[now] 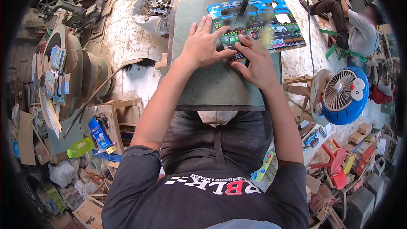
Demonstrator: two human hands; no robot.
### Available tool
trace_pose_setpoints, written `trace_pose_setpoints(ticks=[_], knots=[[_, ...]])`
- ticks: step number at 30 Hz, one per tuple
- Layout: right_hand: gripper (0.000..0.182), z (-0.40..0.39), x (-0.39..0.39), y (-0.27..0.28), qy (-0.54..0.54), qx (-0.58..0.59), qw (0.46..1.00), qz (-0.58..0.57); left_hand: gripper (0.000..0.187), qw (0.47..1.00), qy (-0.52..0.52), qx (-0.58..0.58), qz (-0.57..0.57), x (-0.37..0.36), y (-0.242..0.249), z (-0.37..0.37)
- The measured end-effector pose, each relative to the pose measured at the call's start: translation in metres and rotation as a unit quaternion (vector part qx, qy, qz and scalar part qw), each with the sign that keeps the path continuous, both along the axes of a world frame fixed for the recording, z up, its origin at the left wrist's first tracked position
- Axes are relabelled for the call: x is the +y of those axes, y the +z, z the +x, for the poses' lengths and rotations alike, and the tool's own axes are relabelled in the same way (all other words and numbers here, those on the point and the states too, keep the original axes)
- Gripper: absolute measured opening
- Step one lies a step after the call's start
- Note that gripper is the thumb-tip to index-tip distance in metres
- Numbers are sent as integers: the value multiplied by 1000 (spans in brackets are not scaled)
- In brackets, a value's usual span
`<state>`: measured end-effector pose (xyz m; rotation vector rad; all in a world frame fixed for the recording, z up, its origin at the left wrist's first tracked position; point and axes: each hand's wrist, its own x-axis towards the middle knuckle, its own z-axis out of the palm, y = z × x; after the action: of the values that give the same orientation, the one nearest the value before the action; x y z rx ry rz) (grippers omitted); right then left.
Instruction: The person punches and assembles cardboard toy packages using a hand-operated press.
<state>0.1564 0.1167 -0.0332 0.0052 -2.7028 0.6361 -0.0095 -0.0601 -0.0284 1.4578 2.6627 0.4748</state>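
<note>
A printed puzzle board (292,42) with vehicles and roads lies tilted on a green-grey work surface (220,89). Fingers spread and stretched out, my left hand (205,44) rests across the surface, its thumb and forefinger reaching the board's left side. My right hand (256,63) presses its fingers on the lower part of the board, with the thumb apart near the lower edge. Above the board, a dark upright machine part (243,6) comes down, blurred near the camera. White shows through a cut-out at the board's right, and my hands hide its lower left.
A sack of dark pieces (154,10) stands behind on the left. A blue fan (344,95) is at the right, and a seated person (360,29) works beyond it. Puzzle boards (55,74) lean on a round stand at left. A cable (309,29) hangs at right.
</note>
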Motion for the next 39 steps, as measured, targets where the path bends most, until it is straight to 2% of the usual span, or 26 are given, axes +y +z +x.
trace_pose_setpoints(ticks=[28,36,39], knots=[[57,0,1,-5,6,34,999,16,93,1000,8,-27,-4,4,1,-4],[54,-3,3,-9,10,34,999,10,92,998,6,-55,-38,4,10,-5],[54,-4,2,-11,9,66,997,27,95,999,10,-39,4,2,2,-2]])
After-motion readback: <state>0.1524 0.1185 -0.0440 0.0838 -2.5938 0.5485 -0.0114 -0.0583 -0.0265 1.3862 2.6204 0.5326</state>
